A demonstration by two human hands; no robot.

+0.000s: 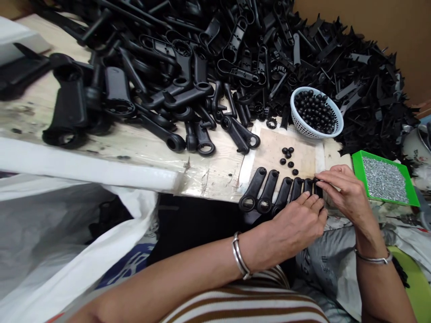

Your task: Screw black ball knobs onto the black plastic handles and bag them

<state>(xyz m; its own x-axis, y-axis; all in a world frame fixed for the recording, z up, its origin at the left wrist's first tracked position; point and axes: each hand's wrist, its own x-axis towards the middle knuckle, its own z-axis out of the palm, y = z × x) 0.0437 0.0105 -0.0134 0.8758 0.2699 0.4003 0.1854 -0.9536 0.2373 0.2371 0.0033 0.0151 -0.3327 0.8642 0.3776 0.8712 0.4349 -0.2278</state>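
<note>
A row of several black plastic crank-shaped arms [255, 188] lies along the table's front edge, ring ends toward me. My left hand [296, 220] reaches across, its fingers curled down over the arms at the right end of the row. My right hand [346, 193] is closed in a pinch at the far, narrow end of the rightmost arm [318, 190]. Whatever sits between those fingertips is too hidden to make out. Just beyond the row lie several small round black knobs [288, 155].
A pale blue basket [298, 124] of black knobs stands behind the row. At right is a green tray [360, 168] of small metal screws or pins. Large heaps of black plastic parts [182, 58] cover the back. White foam [84, 163] edges the table at left.
</note>
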